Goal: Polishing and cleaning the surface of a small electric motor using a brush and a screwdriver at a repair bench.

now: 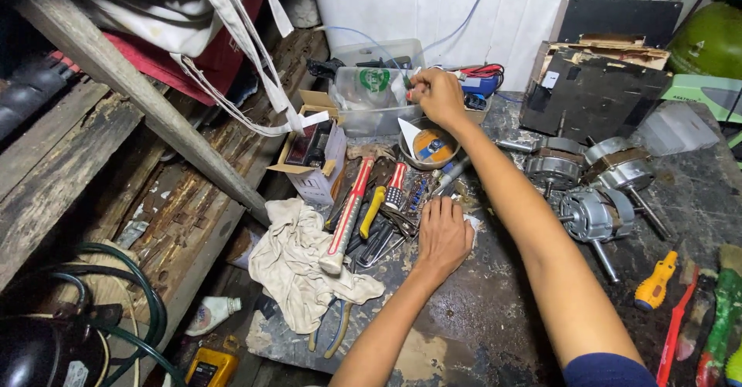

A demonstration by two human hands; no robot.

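My left hand rests flat, palm down, on the dark worn workbench, beside a pile of hand tools with a red-handled hammer and a yellow-handled screwdriver. My right hand reaches far forward to a clear plastic bin at the back, its fingers pinched on something small that I cannot make out. Just below that hand stands a round bowl with a disc in it.
Three grey electric motors lie at the right. A dark wooden box stands behind them. A dirty rag and a small cardboard box sit left. Screwdrivers lie at the right edge. Wooden beams and hoses fill the left.
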